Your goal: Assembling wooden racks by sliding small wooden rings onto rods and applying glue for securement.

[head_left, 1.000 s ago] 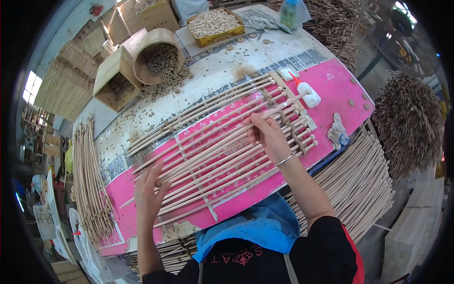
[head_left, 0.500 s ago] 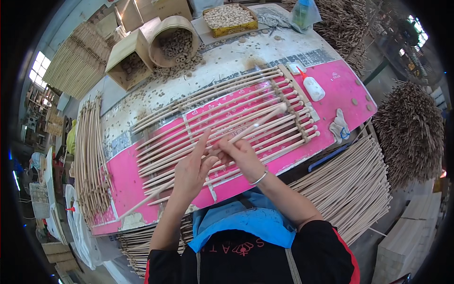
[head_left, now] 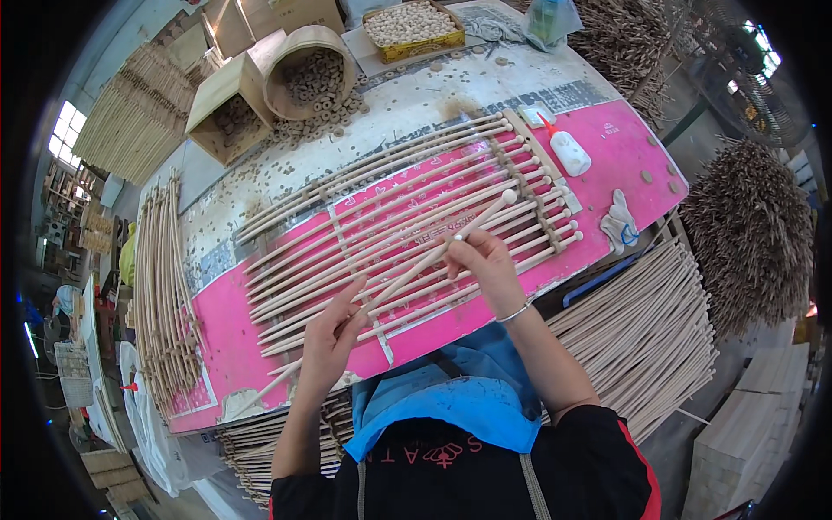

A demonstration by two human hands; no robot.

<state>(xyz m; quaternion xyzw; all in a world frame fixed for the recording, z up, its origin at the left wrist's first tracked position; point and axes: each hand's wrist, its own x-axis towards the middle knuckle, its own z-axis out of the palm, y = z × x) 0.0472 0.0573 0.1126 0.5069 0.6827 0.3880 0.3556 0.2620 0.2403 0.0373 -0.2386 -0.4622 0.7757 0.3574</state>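
A long pale wooden stick with a round knob at its far right end slants over the table between my hands. My right hand pinches it a little below the knob. Farther down the shaft, my left hand has its thumb and fingers around the stick, whose lower end runs past it to the table's near left edge. Under my hands lies a row of similar knobbed sticks, side by side, with brown rings near their knob ends.
Right of the row are a white squeeze bottle with a red tip and a white glove. Behind stand a round wooden tub spilling rings, a wooden box and a yellow tray of beads. Bundled sticks lie left.
My hands have moved apart along the stick: the right toward the knob, the left down and toward me. The knob end has shifted slightly left.
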